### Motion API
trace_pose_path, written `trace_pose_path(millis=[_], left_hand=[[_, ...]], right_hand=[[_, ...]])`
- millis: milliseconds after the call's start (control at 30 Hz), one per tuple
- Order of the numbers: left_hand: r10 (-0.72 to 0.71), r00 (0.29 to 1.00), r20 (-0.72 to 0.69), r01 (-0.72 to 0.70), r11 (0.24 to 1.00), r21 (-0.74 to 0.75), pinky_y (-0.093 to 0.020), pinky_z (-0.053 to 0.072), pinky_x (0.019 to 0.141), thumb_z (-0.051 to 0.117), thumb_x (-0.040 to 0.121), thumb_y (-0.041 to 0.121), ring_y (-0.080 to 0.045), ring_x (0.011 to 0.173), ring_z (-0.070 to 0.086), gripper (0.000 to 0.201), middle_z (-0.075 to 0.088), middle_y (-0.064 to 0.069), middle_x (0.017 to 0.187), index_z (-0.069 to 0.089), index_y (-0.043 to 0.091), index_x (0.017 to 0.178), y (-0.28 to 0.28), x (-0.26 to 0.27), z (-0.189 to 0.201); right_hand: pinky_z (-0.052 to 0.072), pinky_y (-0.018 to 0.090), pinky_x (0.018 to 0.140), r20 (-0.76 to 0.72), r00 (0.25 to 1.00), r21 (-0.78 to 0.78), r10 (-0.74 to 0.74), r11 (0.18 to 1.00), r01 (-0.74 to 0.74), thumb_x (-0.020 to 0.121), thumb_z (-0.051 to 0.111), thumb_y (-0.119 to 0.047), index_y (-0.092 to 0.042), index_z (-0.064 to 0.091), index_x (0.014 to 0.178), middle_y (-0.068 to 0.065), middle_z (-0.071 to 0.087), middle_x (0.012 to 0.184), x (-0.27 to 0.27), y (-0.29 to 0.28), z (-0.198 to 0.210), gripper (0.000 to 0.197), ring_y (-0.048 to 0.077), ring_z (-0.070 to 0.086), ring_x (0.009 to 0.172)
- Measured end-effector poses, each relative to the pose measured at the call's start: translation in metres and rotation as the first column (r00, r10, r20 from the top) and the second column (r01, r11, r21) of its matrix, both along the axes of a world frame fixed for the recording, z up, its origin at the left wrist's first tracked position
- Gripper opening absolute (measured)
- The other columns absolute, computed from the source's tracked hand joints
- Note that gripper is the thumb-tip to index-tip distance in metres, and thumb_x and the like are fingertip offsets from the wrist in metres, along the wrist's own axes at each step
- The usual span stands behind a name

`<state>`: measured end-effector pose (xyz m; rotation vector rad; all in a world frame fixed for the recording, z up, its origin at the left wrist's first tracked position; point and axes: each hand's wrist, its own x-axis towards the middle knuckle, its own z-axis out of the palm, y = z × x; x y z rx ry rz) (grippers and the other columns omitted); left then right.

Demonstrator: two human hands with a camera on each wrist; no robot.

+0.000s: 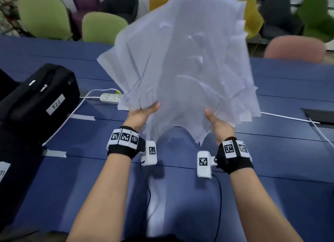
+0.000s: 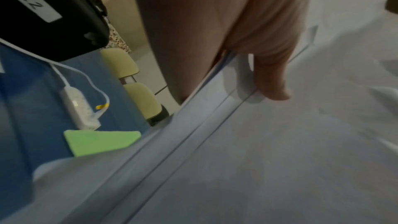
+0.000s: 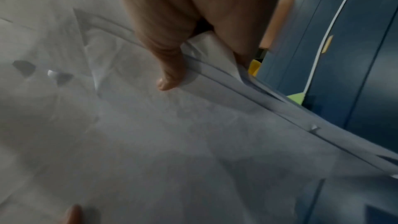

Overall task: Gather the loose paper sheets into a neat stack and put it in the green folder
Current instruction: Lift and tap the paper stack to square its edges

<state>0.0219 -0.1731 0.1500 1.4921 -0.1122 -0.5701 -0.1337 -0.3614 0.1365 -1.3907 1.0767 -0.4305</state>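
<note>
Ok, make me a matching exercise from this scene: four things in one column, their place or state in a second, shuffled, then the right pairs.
Things:
1. paper sheets
2. green folder
3. black case
4. power strip

Place or state:
A. flat on the blue table, partly hidden by paper
B. white, on the table, cable attached
C. held up by both hands, edges uneven
D. carries a label reading 522

Pairs: 1-C, 2-A, 3-D, 4-B

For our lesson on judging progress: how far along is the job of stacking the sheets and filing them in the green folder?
Done: the paper sheets are gathered off the table. In hand: the left hand and right hand grip the bundle, its edges fanned and uneven. Left: squaring the stack and putting it in the green folder, which lies on the table.
</note>
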Motion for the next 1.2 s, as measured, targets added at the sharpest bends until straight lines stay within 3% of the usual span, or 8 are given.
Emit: trace_pose_path(millis=[100, 267, 433, 567, 767, 933, 1067, 1200], left_hand=[[-0.053, 0.997, 0.051, 0.047, 0.993, 0.112, -0.032, 0.043, 0.103, 0.087, 0.059, 0.028, -0.012, 0.110, 0.061, 0.061, 0.068, 0.007, 0.113, 0.064, 0.018, 0.115, 0.014, 0.005, -0.003], [-0.128, 0.991, 0.027, 0.118, 0.967, 0.225, 0.000, 0.042, 0.058, 0.077, 0.075, 0.008, 0.005, 0.080, 0.057, 0.029, 0.061, 0.015, 0.084, 0.060, 0.022, 0.093, 0.025, 0.002, -0.020], [-0.100, 0.994, -0.036, 0.106, 0.962, 0.251, -0.024, 0.042, 0.086, 0.083, 0.069, 0.027, -0.014, 0.108, 0.059, 0.057, 0.065, 0.006, 0.112, 0.057, 0.021, 0.120, 0.023, 0.008, -0.030], [-0.144, 0.982, -0.123, 0.175, 0.941, 0.288, -0.030, 0.038, 0.099, 0.089, 0.056, 0.034, -0.014, 0.114, 0.058, 0.060, 0.068, 0.009, 0.110, 0.063, 0.025, 0.110, 0.037, 0.015, -0.037], [-0.177, 0.968, -0.177, 0.241, 0.852, 0.465, -0.029, 0.038, 0.090, 0.073, 0.070, 0.057, -0.028, 0.125, 0.050, 0.089, 0.051, -0.013, 0.136, 0.044, 0.006, 0.137, 0.011, -0.006, -0.025], [-0.125, 0.991, -0.048, 0.134, 0.950, 0.281, -0.022, 0.033, 0.099, 0.069, 0.084, 0.031, -0.011, 0.113, 0.048, 0.059, 0.052, 0.006, 0.127, 0.048, 0.006, 0.133, -0.006, -0.012, -0.011], [-0.221, 0.966, -0.137, 0.251, 0.926, 0.282, -0.029, 0.027, 0.110, 0.081, 0.047, 0.066, -0.008, 0.122, 0.047, 0.076, 0.058, 0.014, 0.121, 0.067, 0.027, 0.111, 0.022, -0.002, -0.008], [-0.165, 0.982, -0.096, 0.189, 0.908, 0.373, -0.019, 0.038, 0.090, 0.081, 0.060, 0.050, -0.014, 0.111, 0.051, 0.060, 0.058, 0.007, 0.115, 0.064, 0.024, 0.112, 0.042, -0.001, -0.011]], right_hand=[[0.035, 0.017, 0.099, 0.054, 0.998, 0.026, -0.019, 1.000, 0.017, 0.052, 0.083, -0.057, -0.017, 0.052, 0.134, -0.003, 0.049, 0.139, -0.008, -0.008, -0.001, 0.096, 0.008, 0.048, 0.120], [0.036, 0.022, 0.090, 0.018, 0.999, 0.036, 0.034, 0.999, -0.035, 0.073, 0.079, -0.012, -0.009, 0.048, 0.130, 0.005, 0.060, 0.124, -0.025, -0.009, -0.021, 0.065, 0.015, 0.055, 0.110], [0.040, 0.022, 0.088, 0.016, 0.999, 0.049, 0.030, 0.998, -0.031, 0.071, 0.081, -0.012, -0.008, 0.045, 0.132, 0.000, 0.060, 0.126, -0.017, -0.015, -0.029, 0.071, 0.016, 0.056, 0.108], [0.041, -0.001, 0.047, 0.001, 0.996, 0.093, 0.093, 0.991, -0.093, 0.078, 0.074, -0.009, -0.013, 0.059, 0.112, -0.005, 0.064, 0.096, -0.026, -0.017, -0.020, 0.038, 0.000, 0.056, 0.076], [0.043, 0.029, 0.096, 0.055, 0.998, 0.032, 0.041, 0.999, -0.043, 0.074, 0.079, -0.020, -0.002, 0.056, 0.123, 0.011, 0.062, 0.125, 0.001, 0.004, -0.030, 0.057, 0.018, 0.058, 0.107], [0.045, 0.028, 0.098, 0.239, 0.961, 0.054, -0.143, 0.990, 0.134, 0.080, 0.073, -0.010, -0.004, 0.044, 0.131, 0.006, 0.061, 0.124, 0.016, 0.005, -0.014, 0.059, 0.015, 0.059, 0.105], [0.041, 0.013, 0.087, 0.269, 0.960, 0.066, -0.074, 0.996, 0.059, 0.074, 0.079, -0.023, -0.025, 0.049, 0.117, -0.015, 0.062, 0.102, -0.007, -0.003, 0.007, 0.052, -0.003, 0.058, 0.087], [0.051, 0.007, 0.079, 0.234, 0.971, 0.005, 0.050, 0.999, -0.053, 0.072, 0.078, -0.007, -0.018, 0.059, 0.113, -0.012, 0.066, 0.094, -0.024, -0.006, -0.005, 0.046, -0.003, 0.063, 0.086]])
